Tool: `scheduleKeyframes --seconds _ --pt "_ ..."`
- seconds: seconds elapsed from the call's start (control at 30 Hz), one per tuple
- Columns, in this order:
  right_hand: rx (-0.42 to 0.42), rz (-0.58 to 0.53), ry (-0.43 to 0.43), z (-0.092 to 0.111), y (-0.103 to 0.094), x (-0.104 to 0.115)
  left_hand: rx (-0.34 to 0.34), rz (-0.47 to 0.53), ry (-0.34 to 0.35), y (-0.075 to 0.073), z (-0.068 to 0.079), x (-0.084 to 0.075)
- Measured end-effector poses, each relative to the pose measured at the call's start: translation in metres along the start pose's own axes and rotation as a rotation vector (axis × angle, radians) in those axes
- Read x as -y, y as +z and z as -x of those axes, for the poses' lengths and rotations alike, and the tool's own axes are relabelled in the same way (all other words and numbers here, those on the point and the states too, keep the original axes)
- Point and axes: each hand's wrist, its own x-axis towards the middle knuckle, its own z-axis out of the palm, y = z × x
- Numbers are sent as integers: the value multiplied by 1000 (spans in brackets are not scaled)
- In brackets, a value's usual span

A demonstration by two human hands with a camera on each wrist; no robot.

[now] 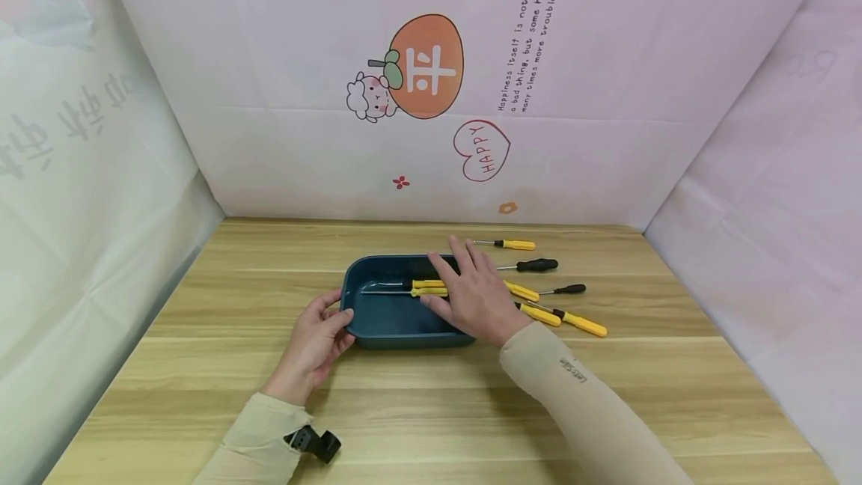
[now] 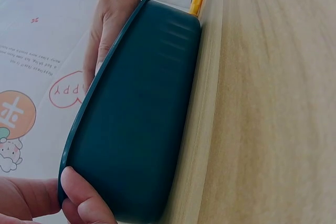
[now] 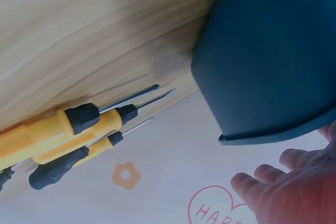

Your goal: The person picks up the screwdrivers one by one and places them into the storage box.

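A dark teal rectangular bin [image 1: 404, 324] stands on the table, with yellow-handled screwdrivers [image 1: 431, 292] lying inside it. My left hand [image 1: 316, 343] grips the bin's left end, thumb over the rim and fingers around the outside. In the left wrist view, that thumb [image 2: 79, 184] presses against the bin's wall [image 2: 131, 93]. Over the bin's right end, my right hand [image 1: 474, 294] is spread with its fingers fairly straight, covering that rim and part of the screwdrivers. The right wrist view shows these fingers [image 3: 252, 187] beside the rim, holding nothing visible.
Several more screwdrivers lie right of the bin, among them a yellow one at the back [image 1: 518, 245], a black-handled one [image 1: 537, 266] and a yellow one in front [image 1: 584, 324]. A printed cloth [image 1: 303, 133] walls the table's back and sides.
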Motion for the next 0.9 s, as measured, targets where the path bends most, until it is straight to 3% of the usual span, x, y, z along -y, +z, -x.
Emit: scheduleKeyframes --seconds 0.9 --pt "-16 -17 58 22 -5 -33 -3 -8 2 0 -2 1"
